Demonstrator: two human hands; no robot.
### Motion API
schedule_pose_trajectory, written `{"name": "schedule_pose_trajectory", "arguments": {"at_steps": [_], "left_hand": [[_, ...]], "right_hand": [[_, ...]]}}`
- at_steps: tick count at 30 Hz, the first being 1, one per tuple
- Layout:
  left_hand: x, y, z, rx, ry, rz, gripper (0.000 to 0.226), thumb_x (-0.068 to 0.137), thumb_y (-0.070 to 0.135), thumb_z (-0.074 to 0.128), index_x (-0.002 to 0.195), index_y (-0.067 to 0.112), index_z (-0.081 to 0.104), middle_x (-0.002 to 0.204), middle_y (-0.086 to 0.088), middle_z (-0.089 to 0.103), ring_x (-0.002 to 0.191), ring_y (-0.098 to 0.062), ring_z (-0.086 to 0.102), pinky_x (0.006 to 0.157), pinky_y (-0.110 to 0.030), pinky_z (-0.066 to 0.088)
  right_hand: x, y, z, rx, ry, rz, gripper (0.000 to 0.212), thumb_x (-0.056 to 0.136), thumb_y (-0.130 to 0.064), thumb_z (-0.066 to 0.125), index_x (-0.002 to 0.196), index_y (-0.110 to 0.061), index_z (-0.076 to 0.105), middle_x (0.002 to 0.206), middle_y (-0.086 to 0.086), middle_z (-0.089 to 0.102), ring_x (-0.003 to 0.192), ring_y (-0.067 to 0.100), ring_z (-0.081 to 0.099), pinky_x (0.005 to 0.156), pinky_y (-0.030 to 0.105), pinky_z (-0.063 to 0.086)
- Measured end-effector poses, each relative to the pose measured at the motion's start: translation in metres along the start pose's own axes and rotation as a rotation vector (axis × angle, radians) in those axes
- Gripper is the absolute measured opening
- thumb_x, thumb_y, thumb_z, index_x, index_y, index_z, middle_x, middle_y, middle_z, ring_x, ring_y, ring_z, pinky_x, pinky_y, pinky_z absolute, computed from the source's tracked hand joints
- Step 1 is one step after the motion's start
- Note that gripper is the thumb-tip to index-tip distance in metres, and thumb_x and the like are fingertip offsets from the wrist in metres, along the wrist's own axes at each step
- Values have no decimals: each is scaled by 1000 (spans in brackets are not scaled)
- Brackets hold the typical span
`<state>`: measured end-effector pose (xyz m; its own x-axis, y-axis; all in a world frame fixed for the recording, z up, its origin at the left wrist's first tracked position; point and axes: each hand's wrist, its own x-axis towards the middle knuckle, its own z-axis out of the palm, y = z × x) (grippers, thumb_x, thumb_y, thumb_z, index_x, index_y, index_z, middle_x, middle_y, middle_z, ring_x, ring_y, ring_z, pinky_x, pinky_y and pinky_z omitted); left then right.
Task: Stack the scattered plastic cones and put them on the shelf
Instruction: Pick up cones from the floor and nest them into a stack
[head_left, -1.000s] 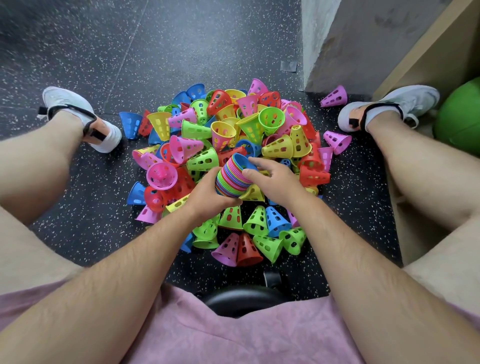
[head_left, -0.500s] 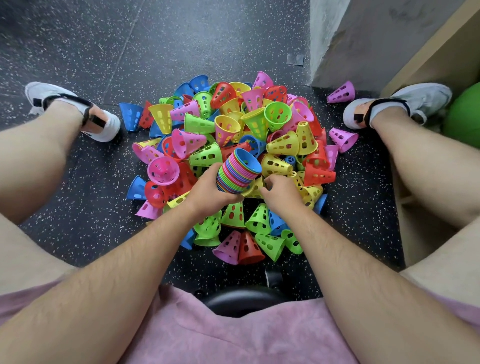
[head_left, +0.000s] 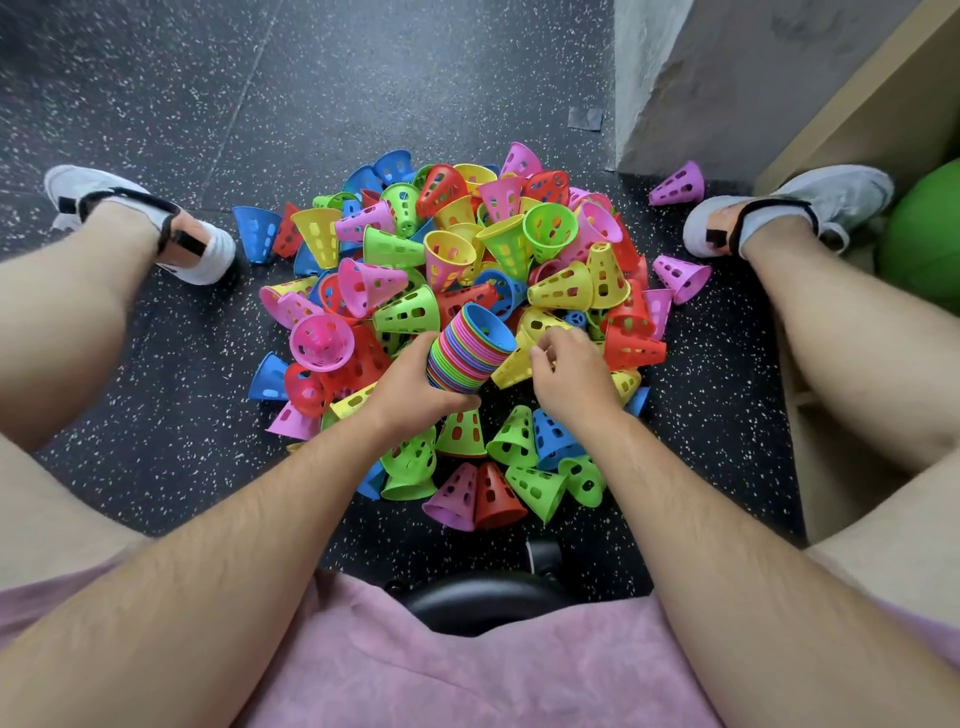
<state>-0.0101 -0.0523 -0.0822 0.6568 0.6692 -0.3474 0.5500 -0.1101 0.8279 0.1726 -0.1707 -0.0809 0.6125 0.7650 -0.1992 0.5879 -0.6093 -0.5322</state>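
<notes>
A big heap of perforated plastic cones (head_left: 457, 249) in red, yellow, green, blue and pink lies on the dark speckled floor between my feet. My left hand (head_left: 415, 384) grips a nested stack of cones (head_left: 467, 348), tilted up and to the right, with a blue cone on top. Just right of the stack, my right hand (head_left: 569, 374) curls its fingers round a yellow cone (head_left: 514, 369) lying in the heap. The shelf (head_left: 857, 104) shows as a pale wooden panel at the upper right.
My two legs and white shoes flank the heap, left shoe (head_left: 140, 218) and right shoe (head_left: 789, 208). A grey concrete pillar (head_left: 691, 78) stands behind the pile. A green ball (head_left: 924, 239) sits at the right edge. Two pink cones (head_left: 678, 182) lie apart near the right shoe.
My right hand left the top of the stack, dropped to the heap on its right and closed on a yellow cone. The left hand keeps holding the stack.
</notes>
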Motion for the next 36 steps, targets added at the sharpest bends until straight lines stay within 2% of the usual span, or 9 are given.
{"name": "schedule_pose_trajectory", "arguments": {"at_steps": [4,8,12,14,18,22,26,30,36], "left_hand": [[1,0,2,0,0,-9,75,69,24,94,131,25,52,109,2,64,94,-10,68,72,-21,53],[2,2,5,19,-13,-12,75,67,26,93,129,26,51,109,1,64,96,-14,68,80,-34,60],[4,6,8,16,0,-18,75,66,27,95,127,28,51,108,2,65,94,-14,68,80,-35,61],[4,10,11,1,3,-15,75,67,24,95,127,28,51,106,3,65,92,-12,68,75,-28,59],[6,15,16,-14,-3,-22,73,69,20,94,127,26,50,105,3,65,91,-10,67,75,-24,57],[7,15,18,2,-15,-31,72,70,21,94,125,29,48,107,3,64,93,-10,67,75,-25,57],[12,16,23,-5,-25,-17,73,70,22,94,126,30,48,109,2,65,96,-12,68,78,-28,58],[16,17,27,-12,-45,-15,72,70,23,94,126,29,50,109,3,65,97,-12,68,85,-36,61],[21,19,28,-17,-46,-16,70,71,22,94,126,27,52,107,4,65,94,-9,67,83,-32,60]], "right_hand": [[-1,-1,-25,174,221,-37,17,103,-29,46,110,-18,58,111,3,51,97,19,51,83,34,45],[0,-15,-43,262,358,-123,18,105,-25,47,113,-14,59,112,3,56,94,12,48,75,23,34],[-4,-25,-43,269,245,-244,19,104,-27,49,115,-15,60,113,0,58,95,7,49,79,22,38],[-8,-25,-38,265,137,-272,18,102,-30,51,116,-22,59,115,-5,57,100,7,52,84,26,43],[-14,-20,-31,334,-60,-195,28,98,-38,53,125,-33,49,123,-7,59,114,11,56,93,32,47],[-5,-12,-30,320,17,-61,38,99,-24,46,137,-25,47,126,-4,58,113,13,56,94,33,48],[8,1,-21,185,71,103,35,97,-15,44,131,-16,53,130,7,52,114,22,52,96,38,47],[19,10,-9,153,78,221,31,97,-17,47,127,-19,55,123,9,46,105,28,55,90,40,50],[34,17,0,59,63,211,44,97,-28,58,138,-15,51,132,12,52,127,30,43,106,45,41]]}}
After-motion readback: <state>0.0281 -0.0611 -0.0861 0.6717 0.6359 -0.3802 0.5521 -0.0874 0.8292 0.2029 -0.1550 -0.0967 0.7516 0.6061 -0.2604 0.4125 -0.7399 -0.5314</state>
